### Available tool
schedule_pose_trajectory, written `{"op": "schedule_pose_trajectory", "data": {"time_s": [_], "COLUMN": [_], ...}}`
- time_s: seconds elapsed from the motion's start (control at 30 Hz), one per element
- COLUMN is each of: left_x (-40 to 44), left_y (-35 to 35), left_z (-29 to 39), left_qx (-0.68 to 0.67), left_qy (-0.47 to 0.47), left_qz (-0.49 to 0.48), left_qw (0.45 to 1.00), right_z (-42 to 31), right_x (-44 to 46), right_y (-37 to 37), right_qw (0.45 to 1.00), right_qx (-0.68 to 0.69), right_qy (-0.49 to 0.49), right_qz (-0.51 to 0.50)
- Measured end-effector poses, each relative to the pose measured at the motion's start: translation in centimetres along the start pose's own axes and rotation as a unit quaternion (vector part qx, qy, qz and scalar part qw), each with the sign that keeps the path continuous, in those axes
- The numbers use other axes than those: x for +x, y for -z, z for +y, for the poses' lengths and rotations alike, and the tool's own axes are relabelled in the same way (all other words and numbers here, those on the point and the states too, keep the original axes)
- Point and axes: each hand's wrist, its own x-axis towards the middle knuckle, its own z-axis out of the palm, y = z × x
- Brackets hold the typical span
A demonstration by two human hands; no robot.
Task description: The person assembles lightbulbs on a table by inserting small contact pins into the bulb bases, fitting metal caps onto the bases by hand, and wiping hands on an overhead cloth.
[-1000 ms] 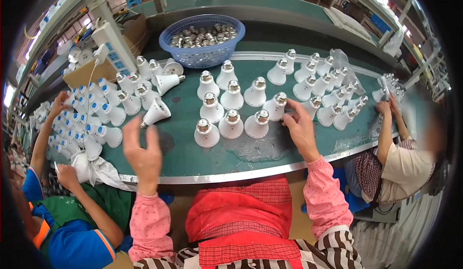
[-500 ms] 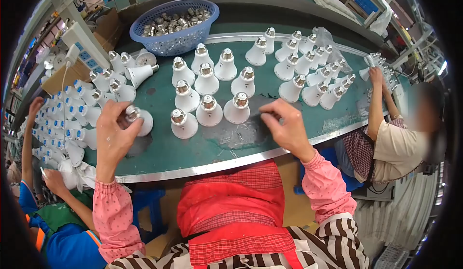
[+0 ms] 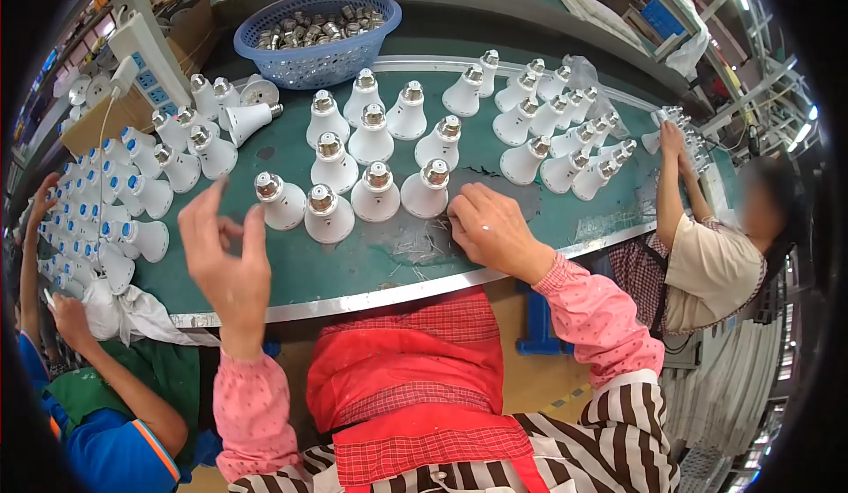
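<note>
My left hand [image 3: 228,268] is raised off the table with its fingers apart and nothing in them. Just right of it stands a white light bulb [image 3: 281,203] with a silver screw cap. My right hand [image 3: 496,232] is low over the table, its fingers curled together; what they hold, if anything, is hidden. It is close beside another upright bulb [image 3: 426,191] and a small heap of thin wire pins [image 3: 415,244]. Several more upright bulbs [image 3: 375,194] stand in rows between and beyond my hands.
A blue basket [image 3: 318,67] of metal caps stands at the back. Blue-tipped bulbs [image 3: 141,237] crowd the left side, and more bulbs [image 3: 523,159] stand to the right. Co-workers' arms reach in on both sides. A metal edge [image 3: 353,304] runs along the table's front.
My left hand has let go of the bulb, which now stands at the left end of the front row, and has opened. My right hand has moved left, close to the pins.
</note>
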Motion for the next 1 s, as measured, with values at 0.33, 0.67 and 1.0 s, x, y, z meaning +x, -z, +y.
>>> {"op": "schedule_pose_trajectory", "data": {"time_s": [0.33, 0.67, 1.0], "left_x": [-6.5, -6.1, -5.9], "left_y": [-6.2, -6.0, -6.1], "left_z": [8.6, 8.9, 8.4], "left_qx": [-0.163, -0.304, -0.303], "left_qy": [-0.097, 0.058, 0.01], "left_qz": [-0.257, -0.289, -0.277], "left_qw": [0.948, 0.906, 0.912], "right_z": [-4.9, -5.5, -5.8], "right_x": [1.4, 0.4, 0.3], "right_y": [4.5, 4.3, 3.3], "right_qw": [0.994, 0.984, 0.976], "right_qx": [-0.02, 0.167, 0.203], "right_qy": [0.105, -0.01, -0.048], "right_qz": [0.001, 0.06, 0.06]}}
